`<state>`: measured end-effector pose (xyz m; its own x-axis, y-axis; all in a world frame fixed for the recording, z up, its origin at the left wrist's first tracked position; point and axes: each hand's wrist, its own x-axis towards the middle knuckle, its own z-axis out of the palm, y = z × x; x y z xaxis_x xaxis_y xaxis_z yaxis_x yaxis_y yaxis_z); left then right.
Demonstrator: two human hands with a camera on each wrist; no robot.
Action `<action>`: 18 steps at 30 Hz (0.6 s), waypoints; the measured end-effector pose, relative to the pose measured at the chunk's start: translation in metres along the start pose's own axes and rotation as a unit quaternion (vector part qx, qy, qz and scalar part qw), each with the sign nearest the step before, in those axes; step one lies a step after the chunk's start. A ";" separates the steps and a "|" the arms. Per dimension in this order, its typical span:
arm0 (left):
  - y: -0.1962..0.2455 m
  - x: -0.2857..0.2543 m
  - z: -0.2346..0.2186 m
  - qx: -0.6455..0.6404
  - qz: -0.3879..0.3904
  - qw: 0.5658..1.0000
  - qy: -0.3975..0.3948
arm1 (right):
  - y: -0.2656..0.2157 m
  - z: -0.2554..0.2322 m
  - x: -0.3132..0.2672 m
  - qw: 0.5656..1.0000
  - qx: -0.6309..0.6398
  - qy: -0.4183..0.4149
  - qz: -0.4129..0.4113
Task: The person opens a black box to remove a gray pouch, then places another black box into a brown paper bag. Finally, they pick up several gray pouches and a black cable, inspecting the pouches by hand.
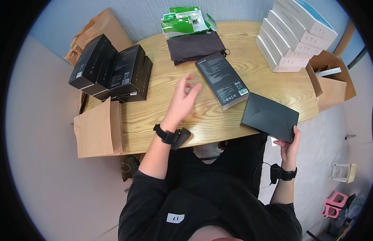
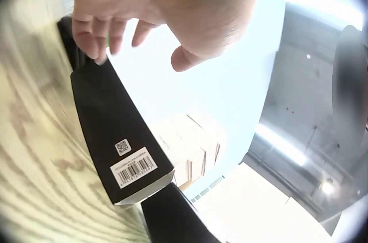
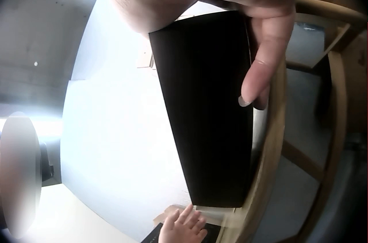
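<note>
My right hand (image 1: 290,148) grips the right end of a flat black box (image 1: 271,114) with envelope-like fold lines on its face. The box overlaps the table's front edge in the head view; in the right wrist view its dark side (image 3: 207,105) runs away from my fingers. A black printed box (image 1: 222,80) with a barcode label lies slantwise on the table, its near corner close to the flat box. Left of it, my left hand (image 1: 182,98) is held over the wood with loosely bent fingers and nothing in them. The left wrist view shows the printed box's labelled side (image 2: 123,139) below that hand.
Black boxes (image 1: 130,68) are stacked at the table's left, with brown paper bags (image 1: 96,130) around them. At the back lie a dark pouch (image 1: 196,46) and green packets (image 1: 178,25). White boxes (image 1: 291,38) are piled at the right, near an open brown carton (image 1: 335,82).
</note>
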<state>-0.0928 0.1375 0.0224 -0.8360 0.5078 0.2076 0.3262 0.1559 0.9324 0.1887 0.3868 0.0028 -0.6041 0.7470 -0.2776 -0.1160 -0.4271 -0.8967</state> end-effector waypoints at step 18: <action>-0.023 0.041 -0.006 -0.188 -0.174 0.965 -0.057 | -0.004 0.020 0.005 0.999 -0.003 -0.032 0.036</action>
<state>-0.1369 0.1500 0.0112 -0.8046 0.5742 -0.1512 -0.1668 0.0258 0.9856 0.1700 0.3822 0.0122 -0.6599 0.6801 -0.3192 -0.0664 -0.4759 -0.8770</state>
